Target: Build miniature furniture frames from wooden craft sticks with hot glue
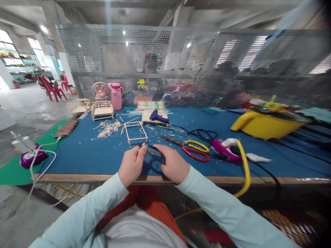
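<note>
Over tbl. (74, 158), L hand (132, 163) pinches 1 pale bit (144, 145), R hand (174, 163) grips 1 pr. pliers (156, 157).

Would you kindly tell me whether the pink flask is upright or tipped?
Upright: the pink flask stands vertically, its red top uppermost.

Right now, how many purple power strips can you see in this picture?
2: one power strip on the green mat at far left, and a second power strip right of the scissors. More may be hidden behind the yellow pot.
</note>
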{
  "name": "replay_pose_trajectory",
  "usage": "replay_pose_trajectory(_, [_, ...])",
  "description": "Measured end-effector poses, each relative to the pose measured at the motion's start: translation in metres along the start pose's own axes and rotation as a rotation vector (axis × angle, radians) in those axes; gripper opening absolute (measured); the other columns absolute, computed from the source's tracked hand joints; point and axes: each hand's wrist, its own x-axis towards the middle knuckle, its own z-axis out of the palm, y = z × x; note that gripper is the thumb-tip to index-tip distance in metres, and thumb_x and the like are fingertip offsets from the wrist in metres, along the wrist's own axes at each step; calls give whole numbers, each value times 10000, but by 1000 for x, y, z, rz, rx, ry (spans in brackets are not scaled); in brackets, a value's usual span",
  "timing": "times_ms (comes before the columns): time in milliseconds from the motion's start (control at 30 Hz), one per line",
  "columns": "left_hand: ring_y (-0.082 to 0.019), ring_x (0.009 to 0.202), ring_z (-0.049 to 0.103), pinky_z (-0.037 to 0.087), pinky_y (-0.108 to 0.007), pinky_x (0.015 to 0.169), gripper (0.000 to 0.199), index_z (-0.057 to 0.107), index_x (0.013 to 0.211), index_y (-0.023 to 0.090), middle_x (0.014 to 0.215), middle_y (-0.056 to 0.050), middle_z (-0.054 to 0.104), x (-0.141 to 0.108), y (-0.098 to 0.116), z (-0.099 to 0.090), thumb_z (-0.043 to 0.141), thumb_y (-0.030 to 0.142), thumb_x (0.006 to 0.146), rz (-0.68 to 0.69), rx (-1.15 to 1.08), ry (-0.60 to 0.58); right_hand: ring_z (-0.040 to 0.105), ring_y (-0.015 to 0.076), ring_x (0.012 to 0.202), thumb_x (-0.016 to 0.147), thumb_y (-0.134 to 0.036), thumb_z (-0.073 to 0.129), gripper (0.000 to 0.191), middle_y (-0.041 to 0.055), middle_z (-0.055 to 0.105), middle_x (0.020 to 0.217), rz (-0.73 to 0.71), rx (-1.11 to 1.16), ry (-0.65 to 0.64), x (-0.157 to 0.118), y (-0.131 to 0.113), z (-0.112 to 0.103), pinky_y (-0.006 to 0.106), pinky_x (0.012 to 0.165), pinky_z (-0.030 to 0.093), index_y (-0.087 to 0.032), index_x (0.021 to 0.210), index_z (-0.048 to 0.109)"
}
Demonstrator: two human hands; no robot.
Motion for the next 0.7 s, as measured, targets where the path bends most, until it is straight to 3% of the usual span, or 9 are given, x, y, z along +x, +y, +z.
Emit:
replay_pose_trajectory(167, [-90, 453, 335, 256, -226, 469, 421, 433, 554, 175, 461, 51, 369, 10, -14, 9, 334, 469, 838, -111, -61, -15, 532, 301, 894, 609, -145, 514, 575, 173, 590, 963, 78, -346, 124, 0, 0, 8, 421, 773, 408, -66, 1179, 508])
replay_pose_trajectory(233, [-88, 434, 312, 247, -226, 457, 422, 425, 567, 179, 452, 60, 336, 12, -17, 10, 321, 485, 839, -140, -108, -56, 524, 321, 889, 594, -145, 519, 592, 186, 583, 965, 85, -383, 137, -1, 0, 10, 436, 758, 399, -57, 1179, 507])
replay_pose_trajectory(367, [-88, 475, 324, 256, -223, 479, 403, 430, 581, 173, 493, 52, 356, 10, -14, 6, 351, 474, 837, -55, -75, -104, 552, 248, 886, 599, -101, 468, 513, 130, 616, 970, 70, -44, 53, -2, 4, 6, 345, 759, 420, -117, 1107, 543])
replay_pose_trajectory(467, [-85, 500, 317, 255, -217, 483, 411, 414, 564, 168, 514, 45, 350, 4, -9, 2, 364, 472, 835, -18, -109, -86, 564, 172, 681, 631, -94, 403, 439, 29, 626, 749, 118, 268, -34, 1, 16, -7, 272, 614, 434, -171, 1037, 553])
replay_pose_trajectory(533, [-78, 471, 278, 230, -211, 453, 409, 457, 619, 162, 510, 55, 303, -1, -9, 1, 334, 483, 842, -94, -239, -104, 538, 150, 581, 638, -97, 386, 428, 6, 600, 673, 179, 344, -63, 3, 27, -17, 255, 543, 420, -156, 1033, 540])
replay_pose_trajectory(633, [-73, 446, 243, 198, -199, 416, 347, 551, 865, 139, 544, 63, 286, -4, -12, 0, 343, 415, 834, -261, -457, -168, 579, 185, 720, 705, -212, 461, 298, 49, 634, 803, 254, 82, -69, 6, 42, -21, 291, 652, 439, -168, 976, 577])
replay_pose_trajectory(700, [-76, 459, 277, 228, -194, 423, 337, 555, 1011, 123, 566, 57, 323, -4, -15, 0, 388, 332, 805, -271, -471, -169, 575, 247, 853, 729, -396, 516, 342, 115, 630, 909, 325, -205, -80, 8, 49, -17, 349, 739, 427, -160, 959, 605])
